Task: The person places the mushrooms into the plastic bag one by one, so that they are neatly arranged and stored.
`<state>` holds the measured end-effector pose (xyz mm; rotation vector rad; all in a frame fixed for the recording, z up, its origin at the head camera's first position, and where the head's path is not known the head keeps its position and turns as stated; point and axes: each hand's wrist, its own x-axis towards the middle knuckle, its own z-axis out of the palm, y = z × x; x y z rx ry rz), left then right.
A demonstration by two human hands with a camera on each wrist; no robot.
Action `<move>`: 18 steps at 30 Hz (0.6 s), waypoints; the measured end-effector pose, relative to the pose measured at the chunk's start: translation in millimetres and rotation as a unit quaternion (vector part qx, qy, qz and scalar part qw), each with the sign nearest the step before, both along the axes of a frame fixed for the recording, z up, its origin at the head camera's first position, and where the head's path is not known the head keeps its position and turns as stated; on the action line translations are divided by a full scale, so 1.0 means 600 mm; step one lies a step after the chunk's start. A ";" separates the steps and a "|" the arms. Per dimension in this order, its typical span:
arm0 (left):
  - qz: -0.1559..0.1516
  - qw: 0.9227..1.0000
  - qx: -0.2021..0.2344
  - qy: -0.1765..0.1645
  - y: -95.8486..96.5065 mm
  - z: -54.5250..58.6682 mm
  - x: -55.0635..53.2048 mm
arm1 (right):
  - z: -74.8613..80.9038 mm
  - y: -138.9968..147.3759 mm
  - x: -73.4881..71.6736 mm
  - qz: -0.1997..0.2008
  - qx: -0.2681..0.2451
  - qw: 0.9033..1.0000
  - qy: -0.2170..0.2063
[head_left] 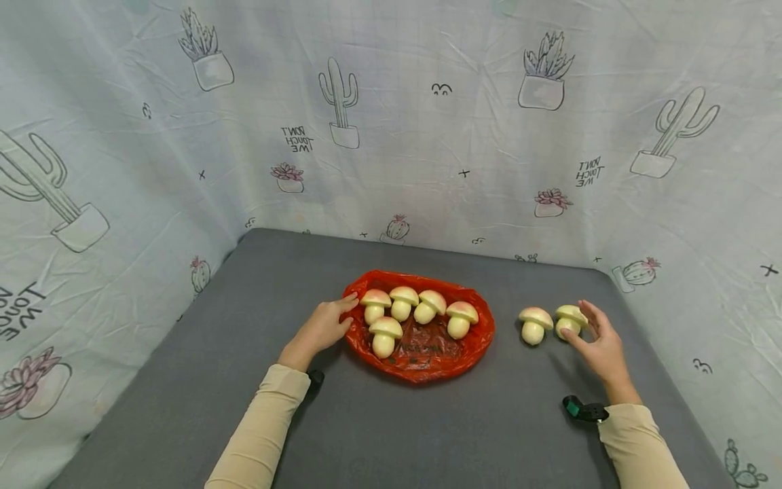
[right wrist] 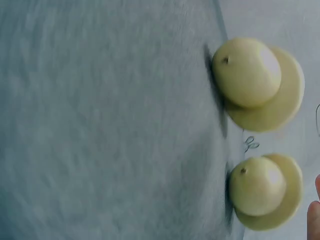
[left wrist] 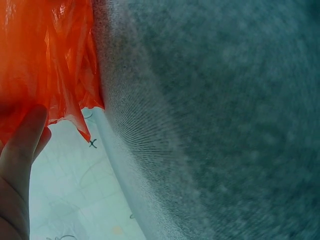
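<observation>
A red plastic bag lies spread with its mouth up, and several toy-like mushrooms with pale stems and pinkish caps sit inside. My left hand holds the bag's left rim. In the left wrist view its thumb lies against the red plastic, and part of the grip is out of frame. My right hand stands with thumb and fingers spread about the rightmost mushroom. Fingertips show at the right wrist view's edge, apart from the lower mushroom.
Just left of the rightmost mushroom stands another mushroom, right of the bag. Everything rests on a grey table. A pale curtain printed with cacti hangs behind the table and along its sides.
</observation>
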<state>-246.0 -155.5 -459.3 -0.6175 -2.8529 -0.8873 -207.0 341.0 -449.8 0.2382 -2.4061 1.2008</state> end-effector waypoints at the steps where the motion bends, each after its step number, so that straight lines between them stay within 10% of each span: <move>1: -0.001 1.000 0.000 0.000 0.000 0.000 0.000 | -0.006 0.007 -0.005 0.000 0.001 1.000 -0.006; 18: 0.001 1.000 0.003 -0.005 0.002 0.000 0.002 | -0.051 0.080 -0.054 0.029 0.009 0.983 -0.181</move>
